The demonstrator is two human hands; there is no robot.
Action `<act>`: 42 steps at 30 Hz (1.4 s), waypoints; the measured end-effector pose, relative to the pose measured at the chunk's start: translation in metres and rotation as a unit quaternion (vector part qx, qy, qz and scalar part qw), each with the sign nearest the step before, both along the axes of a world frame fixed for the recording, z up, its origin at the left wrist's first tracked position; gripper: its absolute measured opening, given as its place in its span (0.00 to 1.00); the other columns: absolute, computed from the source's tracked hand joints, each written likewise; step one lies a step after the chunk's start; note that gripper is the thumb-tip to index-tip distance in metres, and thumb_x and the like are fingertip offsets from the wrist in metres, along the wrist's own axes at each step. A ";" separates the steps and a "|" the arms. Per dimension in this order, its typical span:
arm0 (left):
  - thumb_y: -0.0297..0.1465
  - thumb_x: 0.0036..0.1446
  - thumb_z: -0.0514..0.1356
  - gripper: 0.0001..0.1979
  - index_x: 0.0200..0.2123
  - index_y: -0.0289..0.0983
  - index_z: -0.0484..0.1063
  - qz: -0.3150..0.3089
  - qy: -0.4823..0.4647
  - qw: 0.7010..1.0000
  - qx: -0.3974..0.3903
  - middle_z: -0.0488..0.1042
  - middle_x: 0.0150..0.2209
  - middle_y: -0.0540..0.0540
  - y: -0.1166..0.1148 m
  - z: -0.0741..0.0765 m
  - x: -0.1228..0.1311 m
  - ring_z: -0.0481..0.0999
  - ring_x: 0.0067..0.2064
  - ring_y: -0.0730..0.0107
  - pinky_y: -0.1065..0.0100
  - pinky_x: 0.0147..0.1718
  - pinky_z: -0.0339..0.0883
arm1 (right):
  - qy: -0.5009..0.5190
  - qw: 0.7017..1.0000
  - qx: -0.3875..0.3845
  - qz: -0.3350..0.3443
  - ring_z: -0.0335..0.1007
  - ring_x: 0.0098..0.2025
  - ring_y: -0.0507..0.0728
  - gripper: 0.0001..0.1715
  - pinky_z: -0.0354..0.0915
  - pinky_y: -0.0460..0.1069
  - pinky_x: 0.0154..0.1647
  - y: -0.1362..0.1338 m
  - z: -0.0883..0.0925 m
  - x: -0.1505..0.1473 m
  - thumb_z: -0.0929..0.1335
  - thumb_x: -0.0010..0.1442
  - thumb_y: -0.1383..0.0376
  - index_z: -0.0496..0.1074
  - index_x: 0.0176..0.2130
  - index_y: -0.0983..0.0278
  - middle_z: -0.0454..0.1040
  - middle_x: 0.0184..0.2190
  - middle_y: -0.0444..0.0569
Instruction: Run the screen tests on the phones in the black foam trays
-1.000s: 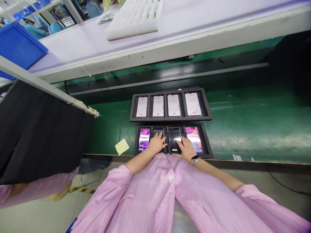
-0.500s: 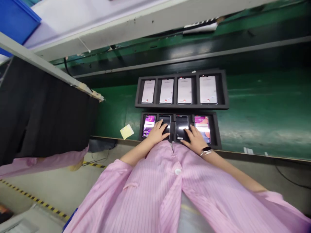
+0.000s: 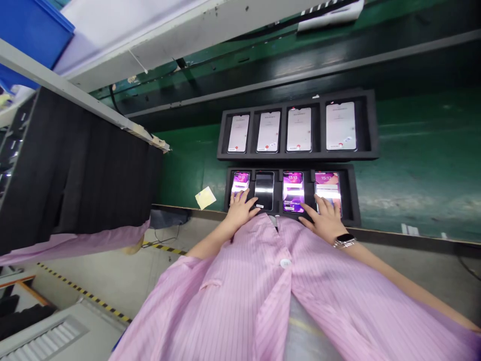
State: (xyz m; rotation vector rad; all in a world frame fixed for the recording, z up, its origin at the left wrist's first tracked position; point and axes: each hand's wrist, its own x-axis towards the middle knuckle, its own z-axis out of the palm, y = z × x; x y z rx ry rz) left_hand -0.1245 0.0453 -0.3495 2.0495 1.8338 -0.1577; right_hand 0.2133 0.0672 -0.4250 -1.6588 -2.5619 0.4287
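A black foam tray (image 3: 351, 195) with four phones lies at the bench's near edge. My left hand (image 3: 240, 209), fingers spread, rests over the lower part of the leftmost phone (image 3: 241, 181), whose screen is lit purple. Beside it lies a phone with a dark screen (image 3: 264, 193). The third phone (image 3: 293, 190) shows a lit purple screen. My right hand (image 3: 323, 218) is open over the lower part of the rightmost lit phone (image 3: 326, 181), its thumb side near the third. Behind stands a second foam tray (image 3: 300, 156) holding four phones with white screens.
A yellow paper note (image 3: 205, 198) lies on the green bench (image 3: 421, 165) at the left. Black hanging sheets (image 3: 101, 165) and a metal frame bar (image 3: 82, 103) stand further left. A blue bin (image 3: 33, 35) is at the upper left.
The third phone's screen has gone from dark to lit purple. My left hand has shifted from the second phone towards the leftmost, my right hand towards the rightmost. The view has shifted slightly.
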 end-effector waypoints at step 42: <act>0.48 0.70 0.60 0.31 0.73 0.55 0.62 0.058 -0.003 0.998 0.004 0.43 0.80 0.47 0.063 -0.009 0.008 0.42 0.79 0.37 0.31 0.74 0.39 | 0.022 0.996 -0.023 -0.085 0.43 0.74 0.83 0.39 0.44 0.82 0.69 0.063 0.016 -0.023 0.62 0.70 0.43 0.66 0.72 0.56 0.42 0.79 0.61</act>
